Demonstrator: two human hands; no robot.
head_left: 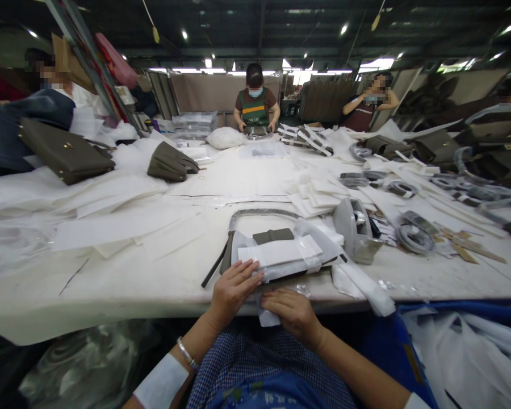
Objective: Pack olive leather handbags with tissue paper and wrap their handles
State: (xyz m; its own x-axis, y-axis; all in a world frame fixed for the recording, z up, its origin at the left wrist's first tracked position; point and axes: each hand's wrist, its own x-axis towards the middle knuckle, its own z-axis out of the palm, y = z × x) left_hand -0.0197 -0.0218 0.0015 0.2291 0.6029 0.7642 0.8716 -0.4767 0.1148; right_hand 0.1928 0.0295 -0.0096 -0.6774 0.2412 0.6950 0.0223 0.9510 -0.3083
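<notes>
Bag at the tabletop's near edge, under white paper. Left hand: fingers extended, resting on its near side. Right hand: curled at a loose strip — whether pinching, one cannot tell. Good practice: light, even pressure — strip smooth, bag uncreased.

On the table before us, we have one bag lying by the near edge with our left hand on it, a tape dispenser just to its right, a coil farther right, a second bag farther back on the left, and a co-worker behind the far side.
</notes>
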